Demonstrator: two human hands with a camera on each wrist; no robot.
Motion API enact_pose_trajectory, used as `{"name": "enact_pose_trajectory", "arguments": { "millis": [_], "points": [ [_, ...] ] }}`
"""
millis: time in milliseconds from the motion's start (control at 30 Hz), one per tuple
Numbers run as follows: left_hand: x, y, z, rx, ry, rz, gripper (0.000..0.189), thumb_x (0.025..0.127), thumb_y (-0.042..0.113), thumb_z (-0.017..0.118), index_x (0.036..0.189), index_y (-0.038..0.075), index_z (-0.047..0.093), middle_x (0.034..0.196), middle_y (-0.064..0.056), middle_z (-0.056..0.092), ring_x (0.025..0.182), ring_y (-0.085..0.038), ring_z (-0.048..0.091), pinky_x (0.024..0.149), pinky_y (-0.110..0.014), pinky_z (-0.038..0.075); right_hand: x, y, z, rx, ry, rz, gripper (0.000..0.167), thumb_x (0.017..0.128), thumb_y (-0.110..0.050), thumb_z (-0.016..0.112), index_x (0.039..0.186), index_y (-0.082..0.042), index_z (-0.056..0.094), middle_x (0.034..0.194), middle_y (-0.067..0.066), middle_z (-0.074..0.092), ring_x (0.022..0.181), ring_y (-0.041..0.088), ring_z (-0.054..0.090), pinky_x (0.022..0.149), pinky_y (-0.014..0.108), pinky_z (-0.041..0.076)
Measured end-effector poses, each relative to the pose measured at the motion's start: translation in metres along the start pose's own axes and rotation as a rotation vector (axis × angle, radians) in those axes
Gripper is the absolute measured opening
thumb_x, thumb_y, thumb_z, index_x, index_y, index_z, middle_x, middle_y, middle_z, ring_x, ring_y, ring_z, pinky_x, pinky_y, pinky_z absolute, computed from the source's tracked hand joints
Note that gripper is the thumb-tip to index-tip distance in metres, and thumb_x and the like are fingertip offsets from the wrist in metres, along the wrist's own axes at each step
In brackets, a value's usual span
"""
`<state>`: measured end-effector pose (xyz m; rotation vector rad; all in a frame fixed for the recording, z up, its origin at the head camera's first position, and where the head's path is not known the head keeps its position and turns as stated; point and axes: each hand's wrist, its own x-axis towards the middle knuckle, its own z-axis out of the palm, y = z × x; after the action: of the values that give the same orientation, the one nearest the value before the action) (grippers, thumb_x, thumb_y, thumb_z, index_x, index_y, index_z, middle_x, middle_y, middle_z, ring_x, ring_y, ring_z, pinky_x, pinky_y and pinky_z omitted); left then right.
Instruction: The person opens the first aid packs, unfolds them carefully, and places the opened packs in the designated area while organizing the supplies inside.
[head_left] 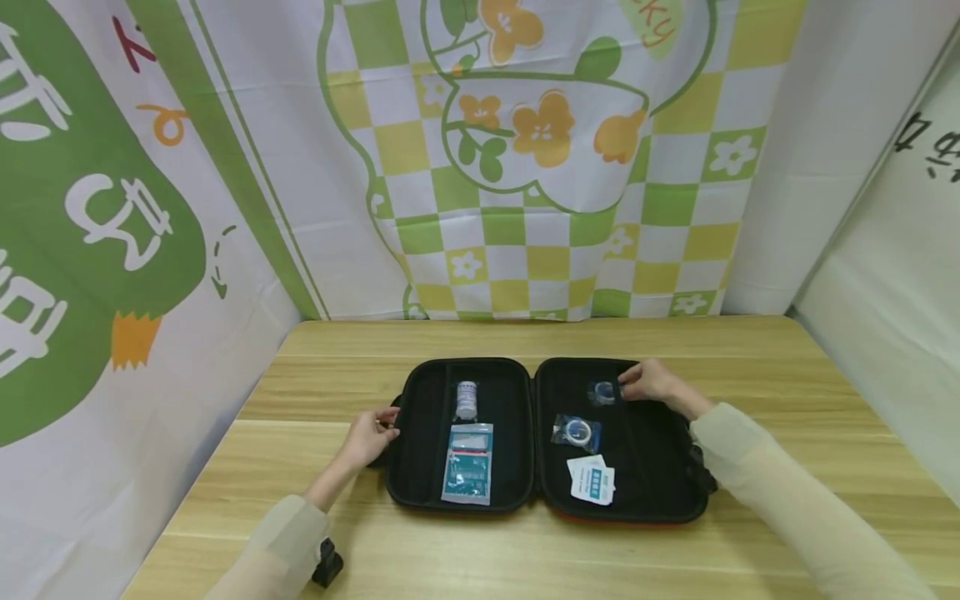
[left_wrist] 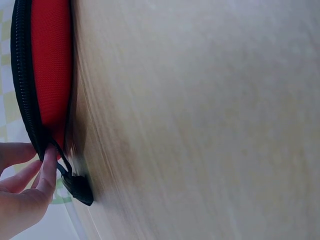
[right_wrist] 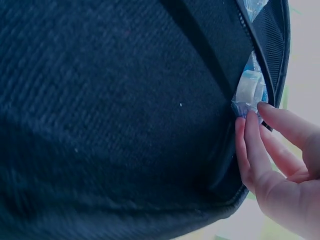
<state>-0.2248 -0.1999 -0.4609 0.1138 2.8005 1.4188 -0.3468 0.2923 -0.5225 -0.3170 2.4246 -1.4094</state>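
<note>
A zippered case (head_left: 517, 492), black inside and red outside, lies unfolded on the table. My left hand (head_left: 371, 435) grips the rim of its left half; in the left wrist view, fingers (left_wrist: 49, 170) lie at the zipper edge near a black pull loop (left_wrist: 77, 187). At the far side of the right half, my right hand (head_left: 654, 382) pinches the end of a clear-wrapped roll of tape (right_wrist: 249, 89), partly tucked under a black strap. Another wrapped tape roll (head_left: 577, 432) and small white-and-teal packets (head_left: 594, 481) lie nearer the front of that half.
In the left half are a white bottle (head_left: 467, 400) and teal sachets (head_left: 468, 465) under clear wrap. A small black object (head_left: 327, 564) shows by the left sleeve. Wooden table (head_left: 787, 383) surrounds the case, with printed curtains (head_left: 510, 250) behind and at the sides.
</note>
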Motion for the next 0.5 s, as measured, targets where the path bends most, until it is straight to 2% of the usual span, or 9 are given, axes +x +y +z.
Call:
{"name": "enact_pose_trajectory", "arguments": {
  "millis": [67, 100, 133, 167, 233, 367, 400, 433, 500],
  "points": [
    [-0.001, 0.000, 0.000, 0.001, -0.001, -0.003, 0.035, 0.076, -0.012, 0.057, 0.110, -0.014, 0.053, 0.091, -0.021, 0.057, 0.060, -0.016, 0.053, 0.049, -0.021, 0.042, -0.030, -0.052, 0.010, 0.032, 0.003, 0.037, 0.039, 0.073, 0.003, 0.063, 0.102, 0.025, 0.051, 0.087, 0.023, 0.064, 0.071, 0.013, 0.062, 0.066, 0.028, 0.051],
    [-0.001, 0.000, 0.000, 0.002, -0.002, -0.005, 0.035, 0.076, -0.011, 0.058, 0.111, -0.014, 0.053, 0.091, -0.021, 0.057, 0.059, -0.015, 0.053, 0.049, -0.021, 0.042, -0.035, -0.061, 0.012, 0.060, 0.007, 0.053, 0.040, 0.072, 0.003, 0.062, 0.103, 0.026, 0.049, 0.087, 0.023, 0.064, 0.071, 0.012, 0.061, 0.067, 0.028, 0.051],
    [-0.001, 0.000, -0.001, 0.002, -0.002, -0.008, 0.035, 0.076, -0.011, 0.058, 0.111, -0.014, 0.053, 0.091, -0.021, 0.057, 0.059, -0.015, 0.052, 0.049, -0.021, 0.042, -0.033, -0.059, 0.013, 0.085, 0.002, 0.057, 0.042, 0.072, 0.003, 0.063, 0.104, 0.026, 0.048, 0.088, 0.023, 0.064, 0.072, 0.014, 0.062, 0.068, 0.030, 0.051],
    [-0.001, 0.000, -0.001, 0.001, -0.001, -0.009, 0.035, 0.076, -0.011, 0.058, 0.111, -0.014, 0.053, 0.091, -0.021, 0.057, 0.059, -0.015, 0.052, 0.049, -0.021, 0.042, -0.025, -0.043, 0.010, 0.130, -0.014, 0.027, 0.041, 0.072, 0.001, 0.065, 0.104, 0.023, 0.051, 0.086, 0.022, 0.064, 0.073, 0.014, 0.062, 0.067, 0.029, 0.051],
    [-0.001, 0.000, -0.001, 0.002, 0.001, -0.007, 0.035, 0.076, -0.011, 0.058, 0.111, -0.014, 0.053, 0.091, -0.021, 0.057, 0.058, -0.014, 0.052, 0.049, -0.021, 0.042, 0.000, 0.000, 0.004, 0.181, -0.035, 0.035, 0.044, 0.074, -0.002, 0.066, 0.108, 0.020, 0.051, 0.089, 0.022, 0.064, 0.077, 0.019, 0.063, 0.069, 0.033, 0.051],
    [0.000, 0.000, -0.001, 0.007, 0.003, -0.002, 0.035, 0.076, -0.011, 0.058, 0.111, -0.014, 0.053, 0.090, -0.020, 0.058, 0.059, -0.014, 0.052, 0.049, -0.021, 0.042, 0.079, 0.142, -0.012, 0.334, -0.056, 0.031, 0.045, 0.075, -0.006, 0.069, 0.115, 0.007, 0.054, 0.096, 0.019, 0.064, 0.084, 0.024, 0.063, 0.070, 0.037, 0.051],
    [0.000, 0.000, -0.001, 0.007, 0.002, -0.001, 0.035, 0.076, -0.011, 0.058, 0.111, -0.013, 0.053, 0.090, -0.020, 0.058, 0.059, -0.014, 0.052, 0.049, -0.021, 0.042, 0.096, 0.172, -0.014, 0.362, -0.050, 0.054, 0.047, 0.076, -0.006, 0.067, 0.119, 0.006, 0.051, 0.100, 0.020, 0.062, 0.086, 0.025, 0.062, 0.072, 0.039, 0.050],
    [0.000, 0.000, -0.001, 0.009, 0.002, -0.001, 0.035, 0.076, -0.011, 0.058, 0.111, -0.013, 0.053, 0.090, -0.020, 0.058, 0.059, -0.014, 0.052, 0.049, -0.021, 0.042, 0.105, 0.191, -0.016, 0.415, -0.054, 0.051, 0.047, 0.075, -0.007, 0.069, 0.118, 0.003, 0.054, 0.099, 0.017, 0.063, 0.085, 0.024, 0.063, 0.071, 0.038, 0.050],
    [0.000, 0.001, -0.001, 0.011, 0.001, 0.000, 0.035, 0.076, -0.011, 0.058, 0.111, -0.014, 0.053, 0.090, -0.020, 0.058, 0.059, -0.015, 0.052, 0.049, -0.021, 0.042, 0.103, 0.193, -0.015, 0.509, -0.068, 0.054, 0.048, 0.074, -0.005, 0.069, 0.118, 0.002, 0.053, 0.101, 0.017, 0.062, 0.085, 0.024, 0.062, 0.071, 0.038, 0.050]
  ]
}}
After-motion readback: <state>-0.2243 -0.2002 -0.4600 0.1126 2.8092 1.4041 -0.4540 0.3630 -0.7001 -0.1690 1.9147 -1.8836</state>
